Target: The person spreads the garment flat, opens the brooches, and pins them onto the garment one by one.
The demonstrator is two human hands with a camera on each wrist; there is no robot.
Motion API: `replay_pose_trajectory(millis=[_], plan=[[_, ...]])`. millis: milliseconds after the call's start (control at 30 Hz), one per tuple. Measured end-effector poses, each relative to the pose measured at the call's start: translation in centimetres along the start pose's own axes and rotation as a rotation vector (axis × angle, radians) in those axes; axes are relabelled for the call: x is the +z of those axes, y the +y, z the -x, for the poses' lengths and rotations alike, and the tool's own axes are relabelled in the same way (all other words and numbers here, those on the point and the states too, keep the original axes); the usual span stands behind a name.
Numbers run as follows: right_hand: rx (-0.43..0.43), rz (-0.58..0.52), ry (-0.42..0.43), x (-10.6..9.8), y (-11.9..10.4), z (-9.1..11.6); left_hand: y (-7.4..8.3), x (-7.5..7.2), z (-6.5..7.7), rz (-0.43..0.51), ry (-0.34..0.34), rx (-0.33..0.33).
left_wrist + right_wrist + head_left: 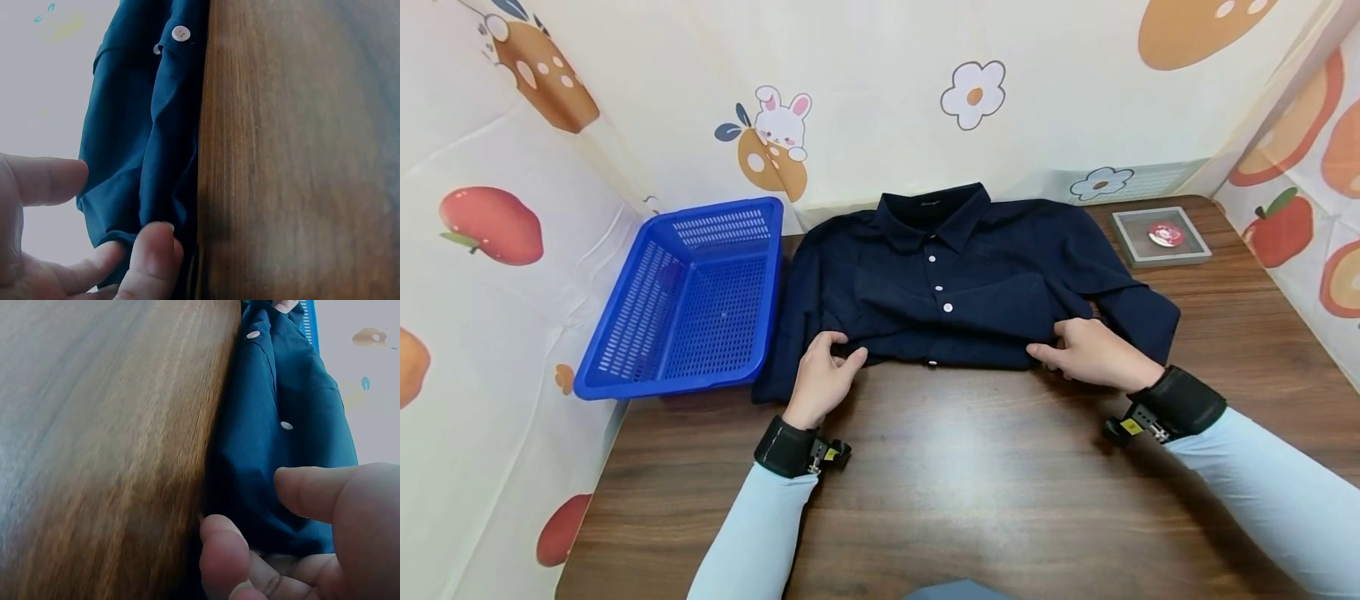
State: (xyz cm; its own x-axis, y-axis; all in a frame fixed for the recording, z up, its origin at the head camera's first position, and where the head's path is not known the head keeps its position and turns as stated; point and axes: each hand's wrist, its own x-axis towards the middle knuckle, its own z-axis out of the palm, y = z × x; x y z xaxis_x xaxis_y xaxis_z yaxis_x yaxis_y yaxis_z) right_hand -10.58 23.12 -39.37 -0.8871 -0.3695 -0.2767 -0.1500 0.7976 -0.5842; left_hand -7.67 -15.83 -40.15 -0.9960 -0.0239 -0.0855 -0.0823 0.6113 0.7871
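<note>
A dark navy button-up shirt (895,275) lies front up on the table, its collar toward the wall. Its lower part is folded up, leaving a straight edge near me. White buttons run down the middle. At the left end of that edge my left hand (826,379) holds the cloth between thumb and fingers, the index finger (56,180) lying apart along the side. My right hand (1093,354) grips the right end of the fold, its thumb (225,553) at the near edge. The right sleeve (1142,317) bends outward beside this hand.
A blue plastic basket (771,292) stands at the left, right beside the shirt's left sleeve. At the back right sits a grey square tray (1198,242) bearing a small red-and-white round item (1166,234). A printed cloth wall (880,100) borders the wooden table (955,483).
</note>
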Motion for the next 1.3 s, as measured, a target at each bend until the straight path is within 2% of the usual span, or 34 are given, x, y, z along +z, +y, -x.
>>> replay_pose_trajectory(millis=[167,300,367,567,700,767,833,1000,1067,1300], plan=[[0.015,-0.052,-0.011,0.0,-0.3,-0.4,-0.1,0.1,-0.5,0.151,-0.025,-0.063],[0.05,-0.109,-0.034,0.1,-0.7,-0.7,-0.1,0.2,-1.0,0.216,0.002,-0.076],[0.07,-0.118,-0.043,0.1,-0.7,-0.8,0.0,0.3,-1.3,0.194,0.037,-0.072],[0.093,-0.114,-0.052,0.3,-0.9,-1.2,0.2,0.3,-1.8,-0.01,0.134,-0.015],[0.098,-0.118,-0.049,0.3,-0.9,-1.3,0.4,0.3,-2.0,-0.089,0.207,0.018],[0.105,-0.124,-0.048,0.3,-0.8,-1.4,0.4,0.3,-2.0,-0.099,0.236,0.032],[0.106,-0.132,-0.045,0.3,-0.8,-1.4,0.4,0.3,-2.2,-0.095,0.237,0.039],[0.113,-0.166,-0.034,0.5,-0.5,-1.6,0.4,0.3,-2.5,-0.092,0.174,0.034],[0.109,-0.181,-0.024,0.6,-0.4,-1.7,0.3,0.3,-2.6,-0.098,0.171,0.038],[0.094,-0.249,0.008,0.6,-0.5,-1.9,0.2,0.4,-2.9,-0.083,0.233,0.086]])
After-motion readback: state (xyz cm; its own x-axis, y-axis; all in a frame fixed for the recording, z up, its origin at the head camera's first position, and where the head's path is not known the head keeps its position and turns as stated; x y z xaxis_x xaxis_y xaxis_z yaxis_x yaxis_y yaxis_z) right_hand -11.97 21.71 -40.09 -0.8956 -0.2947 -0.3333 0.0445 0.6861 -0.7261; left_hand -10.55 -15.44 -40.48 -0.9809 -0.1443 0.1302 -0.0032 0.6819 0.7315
